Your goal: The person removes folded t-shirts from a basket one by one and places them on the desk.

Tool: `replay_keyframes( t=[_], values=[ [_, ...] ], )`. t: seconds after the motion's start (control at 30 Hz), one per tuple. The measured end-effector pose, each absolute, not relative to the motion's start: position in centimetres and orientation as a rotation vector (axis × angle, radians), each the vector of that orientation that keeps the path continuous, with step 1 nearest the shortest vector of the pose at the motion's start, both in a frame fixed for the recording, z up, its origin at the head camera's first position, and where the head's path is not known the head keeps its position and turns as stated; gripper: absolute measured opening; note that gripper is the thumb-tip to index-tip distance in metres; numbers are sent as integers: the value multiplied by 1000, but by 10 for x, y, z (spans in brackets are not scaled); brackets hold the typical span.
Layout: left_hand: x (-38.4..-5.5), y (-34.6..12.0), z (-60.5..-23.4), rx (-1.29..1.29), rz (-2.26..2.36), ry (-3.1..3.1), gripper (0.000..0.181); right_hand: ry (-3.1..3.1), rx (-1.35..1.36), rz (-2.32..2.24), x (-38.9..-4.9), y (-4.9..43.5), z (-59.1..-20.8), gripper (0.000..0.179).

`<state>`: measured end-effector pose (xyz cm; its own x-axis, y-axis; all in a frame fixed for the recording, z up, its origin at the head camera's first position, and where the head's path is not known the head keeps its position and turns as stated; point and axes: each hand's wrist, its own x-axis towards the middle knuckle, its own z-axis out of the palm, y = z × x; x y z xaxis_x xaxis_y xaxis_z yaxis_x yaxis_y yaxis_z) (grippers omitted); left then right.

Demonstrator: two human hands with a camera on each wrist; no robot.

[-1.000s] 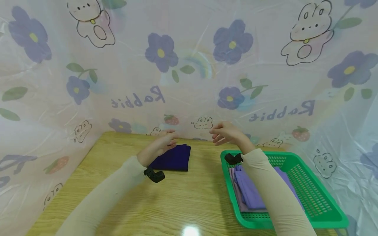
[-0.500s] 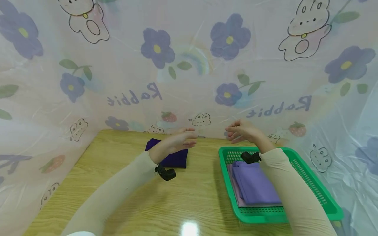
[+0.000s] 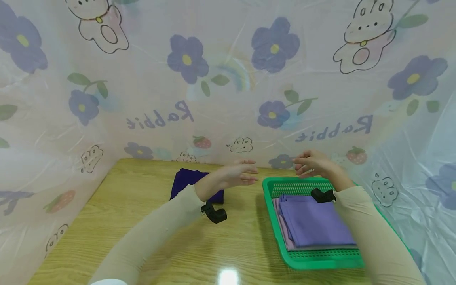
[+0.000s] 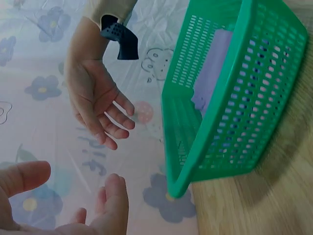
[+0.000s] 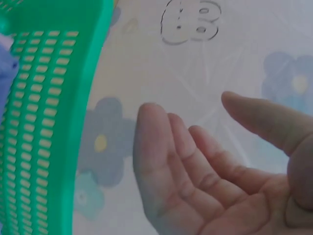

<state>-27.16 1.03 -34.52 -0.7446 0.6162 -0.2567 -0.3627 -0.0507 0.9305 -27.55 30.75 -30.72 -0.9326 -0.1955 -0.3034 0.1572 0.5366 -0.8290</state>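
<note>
My left hand (image 3: pixel 235 175) is held in the air over the table, its fingers relaxed with nothing between them. Behind that forearm lies a folded dark purple cloth (image 3: pixel 185 180), partly hidden by the wrist. My right hand (image 3: pixel 313 164) hovers above the far rim of the green basket (image 3: pixel 322 263), fingers loosely bent and empty. Inside the basket rests a folded lavender cloth (image 3: pixel 317 221) on top of a pinkish cloth (image 3: pixel 279 223). In the left wrist view the right hand (image 4: pixel 100 98) shows its palm beside the basket.
The wooden table (image 3: pixel 149 245) carries the basket on its right side. A curtain (image 3: pixel 228 79) printed with flowers and rabbits hangs behind the table and along both sides. Black wrist cameras (image 3: pixel 215 213) sit on both sleeves.
Both hands have moved to the right, the right one over the basket and the left one past the dark purple cloth. More of the lavender cloth now shows.
</note>
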Motion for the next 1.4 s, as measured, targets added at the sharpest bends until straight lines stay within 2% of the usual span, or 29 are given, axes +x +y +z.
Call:
replay_keyframes(
  t=[0.13,0.37,0.7,0.77,1.0,1.27,1.4],
  values=[
    [-265,26,-348,294,1847,1498,60,2428,0,-1329,-270,324,-311,53],
    [-254,52,-355,277,1848,1441,60,2439,21,-1301,-258,356,-318,45],
    [-247,82,-363,220,1884,1446,59,2456,108,-1282,-249,386,-325,65],
    [-247,86,-364,210,1887,1449,60,2456,121,-1287,-247,390,-325,61],
    [-242,102,-371,209,1898,1491,62,2446,146,-1307,-241,404,-330,22],
    [-230,123,-375,113,1934,1565,61,2435,250,-1246,-237,423,-344,25],
    [-223,132,-377,66,1917,1636,63,2446,306,-1205,-235,429,-349,33]
  ],
)
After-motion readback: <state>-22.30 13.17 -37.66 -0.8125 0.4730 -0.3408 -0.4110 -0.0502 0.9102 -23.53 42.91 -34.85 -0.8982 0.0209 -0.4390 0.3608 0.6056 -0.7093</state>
